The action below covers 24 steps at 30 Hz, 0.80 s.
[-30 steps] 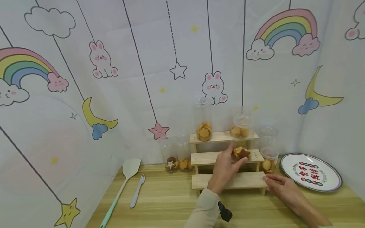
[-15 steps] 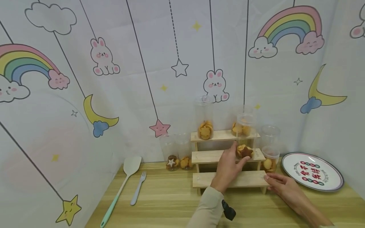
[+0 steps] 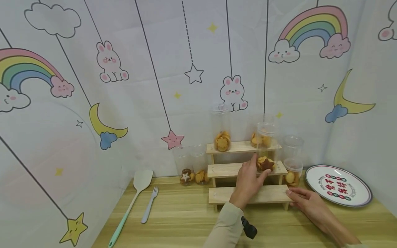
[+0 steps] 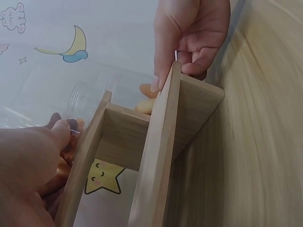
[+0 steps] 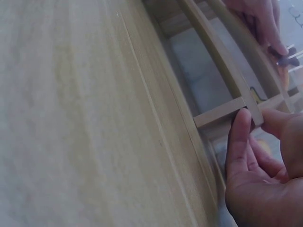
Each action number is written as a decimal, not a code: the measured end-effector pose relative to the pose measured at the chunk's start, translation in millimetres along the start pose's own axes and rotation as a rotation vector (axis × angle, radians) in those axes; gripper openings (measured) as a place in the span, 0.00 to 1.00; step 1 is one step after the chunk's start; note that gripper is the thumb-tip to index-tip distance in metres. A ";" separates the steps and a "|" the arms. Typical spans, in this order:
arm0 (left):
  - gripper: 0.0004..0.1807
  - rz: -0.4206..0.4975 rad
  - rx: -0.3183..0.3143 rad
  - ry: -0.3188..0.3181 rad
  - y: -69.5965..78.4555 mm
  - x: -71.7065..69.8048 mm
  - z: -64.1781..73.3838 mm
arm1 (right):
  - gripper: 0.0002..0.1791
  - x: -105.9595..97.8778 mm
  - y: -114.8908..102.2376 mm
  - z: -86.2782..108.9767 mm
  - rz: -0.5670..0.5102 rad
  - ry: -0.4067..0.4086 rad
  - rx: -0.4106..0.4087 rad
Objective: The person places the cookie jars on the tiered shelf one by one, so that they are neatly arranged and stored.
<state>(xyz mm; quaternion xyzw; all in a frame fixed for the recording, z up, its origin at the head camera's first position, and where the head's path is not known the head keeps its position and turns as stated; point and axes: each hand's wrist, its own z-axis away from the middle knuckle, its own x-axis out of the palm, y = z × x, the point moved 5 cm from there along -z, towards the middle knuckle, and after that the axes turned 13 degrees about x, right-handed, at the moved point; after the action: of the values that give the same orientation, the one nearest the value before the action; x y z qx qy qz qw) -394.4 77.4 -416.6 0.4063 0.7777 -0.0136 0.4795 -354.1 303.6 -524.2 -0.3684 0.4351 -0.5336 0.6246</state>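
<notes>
On the middle shelf of a three-tier wooden stand (image 3: pixel 226 170) is a clear cookie jar (image 3: pixel 267 148) with a dark star-shaped cookie showing low in it. My left hand (image 3: pixel 249 179) grips this jar near its base, thumb in front; in the left wrist view my left hand (image 4: pixel 28 165) hides much of the jar. At the right end of the lowest shelf, my right hand (image 3: pixel 310 205) pinches the board's corner. The right wrist view shows the thumb and fingers of my right hand (image 5: pixel 265 175) on either side of that board end.
Two cookie jars, one at left (image 3: pixel 222 132) and one at right (image 3: pixel 255 137), stand on the top shelf. More jars (image 3: pixel 186 165) flank the stand. A white plate (image 3: pixel 341 194) lies at right; a spatula (image 3: pixel 136 196) and a fork (image 3: pixel 150 204) lie at left.
The held jar has shifted slightly right and settled lower along the middle shelf, my left hand moving with it. My right hand keeps its place on the lowest shelf's end.
</notes>
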 end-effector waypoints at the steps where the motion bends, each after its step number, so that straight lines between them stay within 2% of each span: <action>1: 0.41 0.001 -0.002 -0.001 -0.1 0.0 -0.2 | 0.41 0.1 -0.2 0.1 -0.002 0.000 -0.001; 10: 0.41 -0.015 -0.012 -0.006 -0.7 1.7 1.8 | 0.42 0.5 0.7 -0.8 0.011 0.004 0.000; 13: 0.41 -0.021 -0.005 0.021 -1.5 3.1 3.5 | 0.42 1.0 1.1 -1.3 0.009 0.002 -0.002; 15: 0.41 0.001 0.011 0.062 -2.4 3.3 5.9 | 0.42 1.4 1.1 -1.3 0.006 0.003 -0.003; 17: 0.40 0.064 0.027 0.113 -4.2 2.6 10.1 | 0.42 1.6 1.4 -1.1 0.008 0.005 -0.001; 22: 0.36 0.315 0.092 0.253 -11.5 -4.9 26.5 | 0.42 0.9 0.8 -0.5 0.012 0.008 0.003; 24: 0.33 0.385 0.124 0.302 -15.0 -9.8 33.1 | 0.42 -0.2 0.1 -0.2 0.014 0.005 0.003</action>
<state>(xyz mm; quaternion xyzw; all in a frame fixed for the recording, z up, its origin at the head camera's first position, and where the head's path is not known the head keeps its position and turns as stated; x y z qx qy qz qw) -377.7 47.7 -432.6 0.5728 0.7466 0.0911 0.3260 -354.3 303.8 -524.2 -0.3631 0.4385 -0.5308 0.6278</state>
